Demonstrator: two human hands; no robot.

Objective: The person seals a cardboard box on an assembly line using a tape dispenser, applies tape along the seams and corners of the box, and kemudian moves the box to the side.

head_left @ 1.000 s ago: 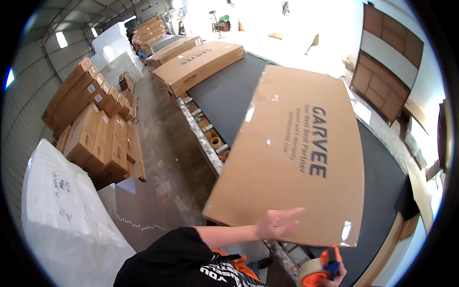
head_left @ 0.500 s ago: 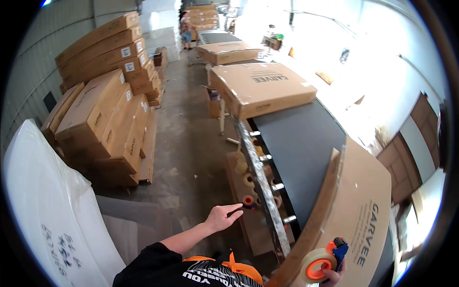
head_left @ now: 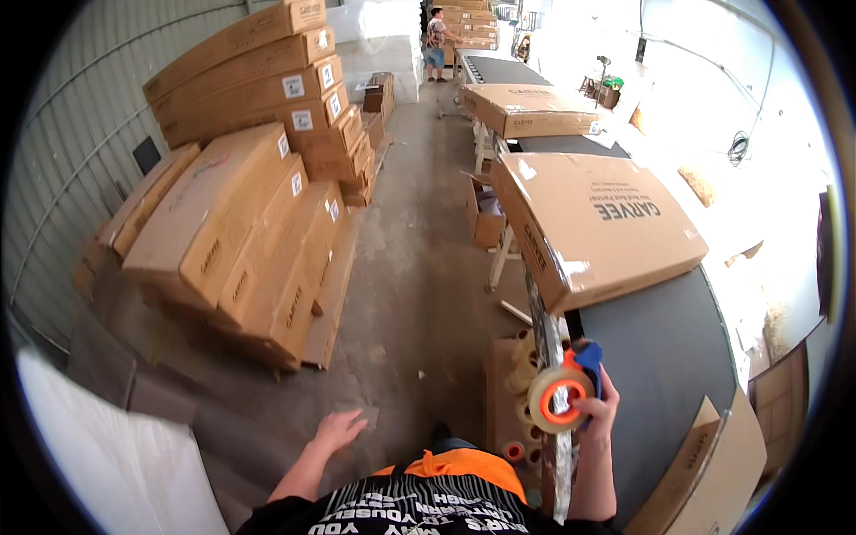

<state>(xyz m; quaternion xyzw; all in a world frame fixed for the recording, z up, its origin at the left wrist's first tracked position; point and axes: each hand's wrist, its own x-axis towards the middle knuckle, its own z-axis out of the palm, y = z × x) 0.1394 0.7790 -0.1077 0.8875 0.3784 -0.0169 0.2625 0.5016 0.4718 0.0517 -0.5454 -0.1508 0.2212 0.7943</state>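
Since the earlier frame the flat carton that stood tilted at the near right has dropped out of the way; only its corner (head_left: 713, 473) shows at the lower right now, and the left hand has swung off the table edge into open air.

Left to right. White wrapped sheets (head_left: 116, 455) at lower left. Stacked brown cartons (head_left: 241, 214) along the corrugated wall. Left hand (head_left: 337, 432) hangs over bare concrete floor (head_left: 401, 294), fingers spread, holding nothing, touching nothing. Spare tape rolls (head_left: 522, 392) sit in an open box below the table edge.

Right hand (head_left: 599, 406) is clenched around a tape dispenser (head_left: 562, 392), its orange-cored roll facing the camera, raised above the near edge of the dark table (head_left: 660, 357).

The sealed carton (head_left: 597, 223) lies on that table straight ahead of the dispenser, just beyond it, not touching. Its long axis runs away from the person and slightly right. The near end face points at the right hand, so the right hand is plainly nearer; the left is well apart, across the table's roller rail (head_left: 544, 330).

Further cartons (head_left: 526, 107) sit up the line; another person (head_left: 436, 43) stands at the far end.
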